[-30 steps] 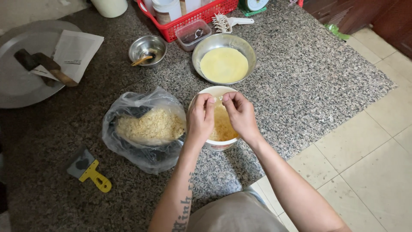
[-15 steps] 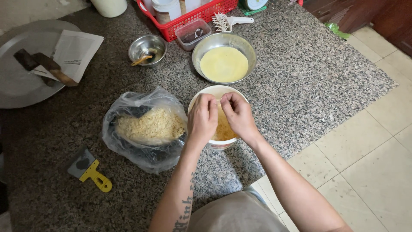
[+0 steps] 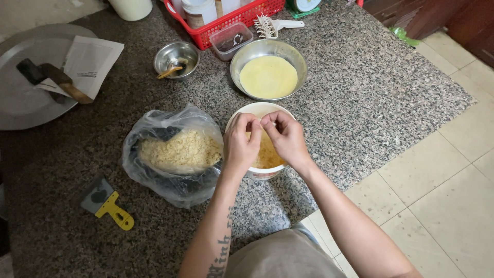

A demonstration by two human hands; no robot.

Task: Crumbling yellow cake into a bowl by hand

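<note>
My left hand (image 3: pixel 242 143) and my right hand (image 3: pixel 289 139) are held together over a white bowl (image 3: pixel 257 107) on the speckled granite counter. The bowl holds yellow-orange crumbly food (image 3: pixel 267 154). Both hands' fingertips meet above the bowl and pinch a small pale piece of food; most of it is hidden by the fingers. Just left of the bowl sits a clear plastic bag (image 3: pixel 154 123), open at the top and holding pale crumbs (image 3: pixel 177 149). Behind the white bowl stands a metal bowl (image 3: pixel 294 52) of smooth yellow liquid.
A small metal bowl (image 3: pixel 177 54), a red basket (image 3: pixel 234 18), a clear tub (image 3: pixel 231 38) and a white brush (image 3: pixel 275 24) stand at the back. A grey round tray (image 3: pixel 20 110) with paper (image 3: pixel 92 62) lies far left. A yellow-handled scraper (image 3: pixel 110 206) lies near left. The counter edge (image 3: pixel 391 154) borders the tiled floor.
Both hands have stayed over the white bowl. The fingertips have drawn closer together and lifted slightly above the food.
</note>
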